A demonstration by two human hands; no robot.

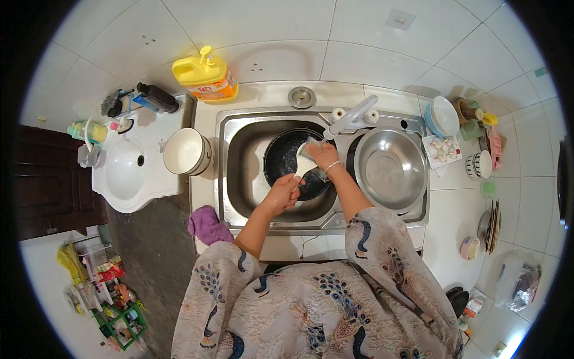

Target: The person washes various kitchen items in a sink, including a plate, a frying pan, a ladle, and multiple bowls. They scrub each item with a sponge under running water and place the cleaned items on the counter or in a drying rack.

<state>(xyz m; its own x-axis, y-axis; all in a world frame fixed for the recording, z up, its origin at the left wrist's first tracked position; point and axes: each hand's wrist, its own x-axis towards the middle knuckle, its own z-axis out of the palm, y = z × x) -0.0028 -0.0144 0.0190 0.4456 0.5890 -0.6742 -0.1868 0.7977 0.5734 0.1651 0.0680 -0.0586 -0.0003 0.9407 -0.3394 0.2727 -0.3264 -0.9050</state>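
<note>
Left fingers (289, 182) gripping white spoon (307, 165), black pan (278, 159), steel sink (242, 142)

Home-style kitchen: steel double sink (245, 173), yellow pump jug (200, 73), stacked bowls (443, 116), white tiled wall (269, 23).

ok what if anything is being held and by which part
The left hand grips a white spoon-like utensil by its handle; the right hand is at its broad end, but whether it grips cannot be told.
</note>
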